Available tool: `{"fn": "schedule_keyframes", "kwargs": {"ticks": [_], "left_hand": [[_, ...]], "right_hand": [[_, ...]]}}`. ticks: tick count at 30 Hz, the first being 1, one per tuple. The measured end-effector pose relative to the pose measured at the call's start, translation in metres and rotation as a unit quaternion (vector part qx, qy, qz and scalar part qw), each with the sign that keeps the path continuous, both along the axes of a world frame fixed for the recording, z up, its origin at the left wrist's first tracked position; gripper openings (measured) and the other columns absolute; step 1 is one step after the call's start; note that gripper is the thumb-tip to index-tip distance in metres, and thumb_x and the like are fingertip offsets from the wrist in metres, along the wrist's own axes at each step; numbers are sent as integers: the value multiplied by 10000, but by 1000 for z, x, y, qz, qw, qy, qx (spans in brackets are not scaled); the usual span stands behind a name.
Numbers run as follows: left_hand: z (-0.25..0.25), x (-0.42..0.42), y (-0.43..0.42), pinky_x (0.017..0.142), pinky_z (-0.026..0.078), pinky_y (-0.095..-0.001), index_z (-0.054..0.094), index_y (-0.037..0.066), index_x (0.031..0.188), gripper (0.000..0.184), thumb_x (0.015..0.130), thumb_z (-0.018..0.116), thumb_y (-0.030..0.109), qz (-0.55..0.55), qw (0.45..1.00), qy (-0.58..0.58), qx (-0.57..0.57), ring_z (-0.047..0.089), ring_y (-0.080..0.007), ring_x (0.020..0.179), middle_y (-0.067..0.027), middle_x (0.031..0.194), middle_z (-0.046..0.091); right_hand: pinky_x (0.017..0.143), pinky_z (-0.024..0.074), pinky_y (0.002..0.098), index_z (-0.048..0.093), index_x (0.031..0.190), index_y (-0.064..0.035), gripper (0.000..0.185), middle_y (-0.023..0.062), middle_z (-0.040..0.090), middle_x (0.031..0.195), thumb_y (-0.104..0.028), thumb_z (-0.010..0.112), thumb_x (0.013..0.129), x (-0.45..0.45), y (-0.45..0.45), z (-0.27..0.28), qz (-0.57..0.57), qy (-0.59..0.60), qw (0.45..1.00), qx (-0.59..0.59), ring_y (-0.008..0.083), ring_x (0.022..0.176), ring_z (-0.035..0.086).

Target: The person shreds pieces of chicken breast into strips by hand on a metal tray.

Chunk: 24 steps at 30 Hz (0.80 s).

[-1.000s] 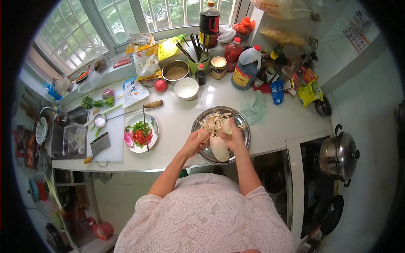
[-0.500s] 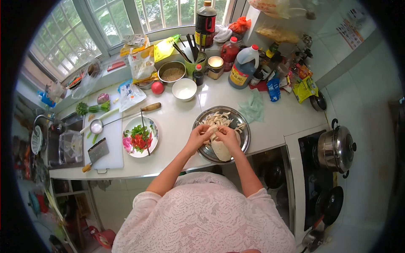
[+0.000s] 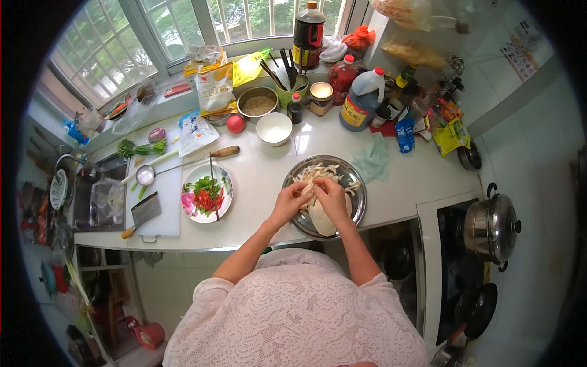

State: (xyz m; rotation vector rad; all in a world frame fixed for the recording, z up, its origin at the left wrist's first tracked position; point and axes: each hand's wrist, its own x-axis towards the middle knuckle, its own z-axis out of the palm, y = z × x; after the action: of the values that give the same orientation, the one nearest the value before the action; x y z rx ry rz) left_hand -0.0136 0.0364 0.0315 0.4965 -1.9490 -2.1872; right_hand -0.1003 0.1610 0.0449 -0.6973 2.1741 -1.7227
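Over a round steel tray (image 3: 363,202), both my hands are closed on a pale piece of what looks like cooked chicken breast (image 3: 310,189). My left hand (image 3: 289,202) pinches it from one side. On the other side, my right hand (image 3: 332,199) grips it with fingertips almost meeting the left ones, partly hiding the meat. Torn chicken shreds (image 3: 321,170) lie across the far half of the tray. A larger whole chicken piece (image 3: 321,221) rests in the near half, under my hands.
Left of the tray is a flowered plate (image 3: 191,210) with chopped green and red peppers and chopsticks. Beyond it, a cleaver (image 3: 145,210) and ladle (image 3: 145,175) lie on a white cutting board (image 3: 165,225). A white bowl (image 3: 273,129) and bottles stand behind; a steel pot (image 3: 489,226) is right.
My camera view has shifted slightly, moving the counter items a little in the picture. Both hands stay on the chicken over the tray, fingers slightly repositioned.
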Motion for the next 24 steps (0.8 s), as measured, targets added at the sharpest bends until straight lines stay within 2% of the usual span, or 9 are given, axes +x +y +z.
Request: {"fn": "schedule_keyframes", "kwargs": {"ticks": [2,4,8,11,13,16,21,23,24], "left_hand": [[0,0,1,615,458,-218,599,-11,1062,325,790,691,141,6,999,2,-33,554,-76,712,-47,846,621],[12,3,3,656,462,-213,608,-18,1062,297,813,669,131,20,992,6,-121,557,-72,751,-28,871,633],[9,4,4,653,463,-213,614,-23,1053,292,821,663,147,14,987,9,-161,557,-75,749,-27,876,633],[10,4,3,595,450,-212,633,-30,1000,251,818,664,141,27,993,-1,-112,538,-58,687,-27,804,623],[2,2,1,608,460,-206,628,-26,1018,246,845,636,149,59,998,-9,-4,544,-58,708,-27,827,622],[8,6,-6,663,489,-219,611,4,1071,269,878,601,191,77,995,-41,41,575,-76,771,-17,885,628],[4,10,-14,706,503,-254,573,31,1081,261,886,581,204,102,985,-20,141,582,-107,831,-34,948,611],[4,9,-17,724,511,-282,559,54,1032,204,881,578,189,103,937,-48,330,576,-122,828,-32,926,593],[13,8,-15,724,511,-282,559,54,1032,204,881,578,189,103,937,-49,330,576,-122,828,-32,926,593]], "right_hand": [[659,481,226,597,950,16,157,54,628,802,-51,608,809,1,-1,7,-15,-9,1000,-20,100,723,594],[620,468,220,579,886,15,106,32,607,761,-39,612,802,2,-1,12,10,-4,1000,-5,86,685,576],[571,440,212,555,836,8,87,14,580,720,-38,619,799,0,-1,12,36,-8,999,-18,69,640,545],[534,410,205,545,817,-11,76,-4,558,698,-41,615,813,-4,-1,1,30,-10,999,-35,60,606,517],[546,405,202,554,825,-28,51,-17,541,694,-40,603,829,-7,-3,-6,-10,-94,988,-122,55,601,496],[561,398,197,557,836,-37,40,-23,530,695,-43,595,842,-12,3,-3,-69,-180,969,-154,52,616,484],[577,408,200,573,857,-31,54,-12,561,733,-76,601,851,-30,18,-12,-83,-187,958,-202,56,630,491],[578,409,201,572,856,-33,54,-12,561,735,-75,604,848,-30,20,-6,-66,-218,950,-214,56,634,494],[579,410,202,571,855,-35,54,-13,561,737,-73,608,845,-30,21,-1,-49,-248,941,-226,56,638,497]]}}
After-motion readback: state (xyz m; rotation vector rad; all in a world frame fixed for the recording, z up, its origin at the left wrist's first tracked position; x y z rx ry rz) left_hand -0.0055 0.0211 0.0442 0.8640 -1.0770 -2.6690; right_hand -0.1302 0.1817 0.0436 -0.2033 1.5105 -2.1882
